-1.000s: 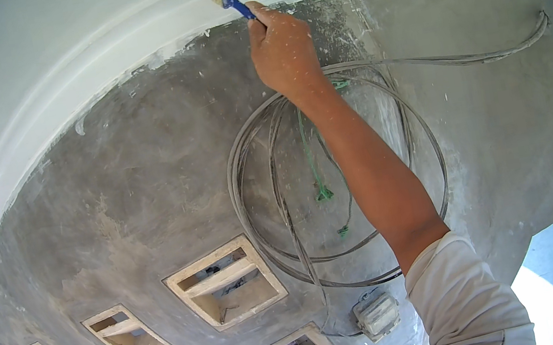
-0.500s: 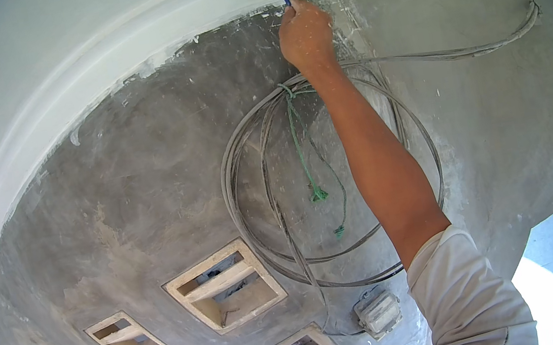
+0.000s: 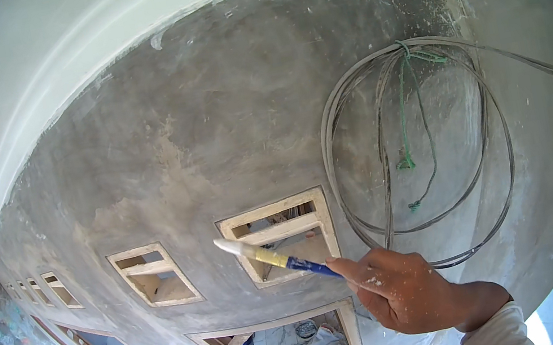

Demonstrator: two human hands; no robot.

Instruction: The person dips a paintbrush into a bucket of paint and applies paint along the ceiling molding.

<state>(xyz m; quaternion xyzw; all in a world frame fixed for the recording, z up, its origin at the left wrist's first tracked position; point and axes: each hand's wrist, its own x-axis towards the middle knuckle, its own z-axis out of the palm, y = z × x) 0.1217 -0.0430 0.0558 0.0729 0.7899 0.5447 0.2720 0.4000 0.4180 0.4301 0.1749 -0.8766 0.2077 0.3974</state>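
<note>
Jutting up-left from the right hand [image 3: 402,290], a paintbrush [image 3: 277,257]

Honestly can't make out any readable text here, no labels, brand names, numbers or signs, at least nothing legible enough for me to read.

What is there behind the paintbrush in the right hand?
Behind the paintbrush is a pale-framed wall opening. Its crossbar shows above the brush. What lies directly behind the brush is covered and cannot be seen.
</note>
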